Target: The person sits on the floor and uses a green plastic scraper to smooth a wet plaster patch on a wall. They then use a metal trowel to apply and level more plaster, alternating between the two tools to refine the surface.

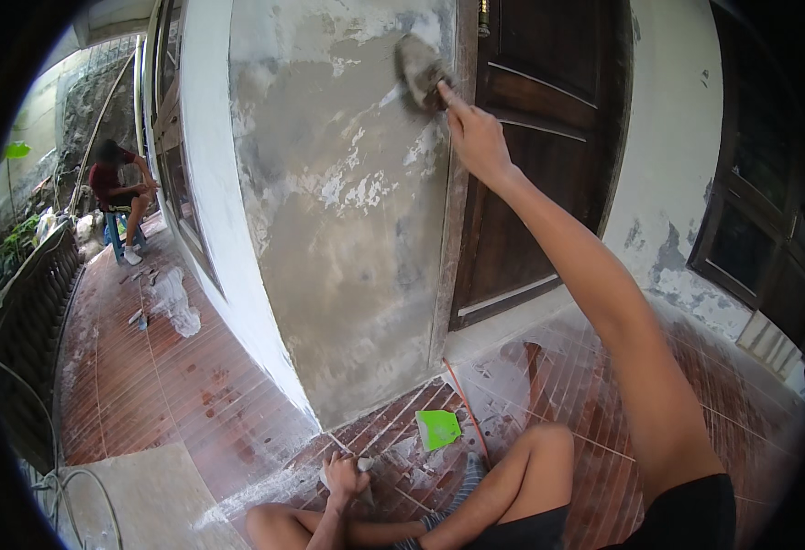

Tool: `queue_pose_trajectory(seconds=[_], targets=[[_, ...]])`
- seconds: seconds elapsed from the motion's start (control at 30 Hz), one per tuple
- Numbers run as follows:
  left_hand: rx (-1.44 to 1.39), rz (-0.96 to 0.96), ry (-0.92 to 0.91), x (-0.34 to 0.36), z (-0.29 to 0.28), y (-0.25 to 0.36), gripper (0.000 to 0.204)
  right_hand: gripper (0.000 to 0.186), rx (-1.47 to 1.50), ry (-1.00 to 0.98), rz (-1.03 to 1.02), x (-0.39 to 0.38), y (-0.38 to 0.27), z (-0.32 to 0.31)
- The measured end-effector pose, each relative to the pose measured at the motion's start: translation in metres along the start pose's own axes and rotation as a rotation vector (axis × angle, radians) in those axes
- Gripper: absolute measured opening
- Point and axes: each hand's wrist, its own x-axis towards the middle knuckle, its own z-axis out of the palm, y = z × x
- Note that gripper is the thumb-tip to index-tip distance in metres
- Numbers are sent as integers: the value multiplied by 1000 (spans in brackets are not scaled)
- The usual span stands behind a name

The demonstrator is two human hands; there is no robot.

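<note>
Gripped in the right hand (pixel 480 142) is a rounded grey pad (pixel 418 71), with the fingers closed on its back; in the left hand (pixel 340 477), held low, a small grey piece (pixel 366 495) is clasped by curled fingers, its kind too unclear to be told. The pad is blurred and is held at the upper right of the patchy wall (pixel 347 247), seemingly against it, just beside the door frame (pixel 456 183). It is probably best kept flat, with steady, light pressure and overlapping strokes, since a ridge could be left by a tilted edge. Where pale flecks (pixel 357 188) show through the grey, extra passes may be called for. Care should be taken at the frame, so that the wood is not smeared or knocked. With the right arm (pixel 595 293) stretched so far, control is likely to be weakened; closer seating would help. On the floor (pixel 146 385), a green plate (pixel 438 429) and an orange cable (pixel 460 390) are found; snagging of the cable should be avoided. Farther left, a person (pixel 105 181) is seated on a blue stool (pixel 112 235).
</note>
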Motion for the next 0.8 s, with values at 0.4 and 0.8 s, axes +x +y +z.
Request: queue_pose_trajectory(seconds=[0.4, 0.8], targets=[[-43, 14, 28, 1, 5, 0, 41, 56, 102, -243, 103, -148, -25, 38], [-80, 30, 75, 5, 5, -2, 36, 55, 161, 49, 216, -127, -49, 78]])
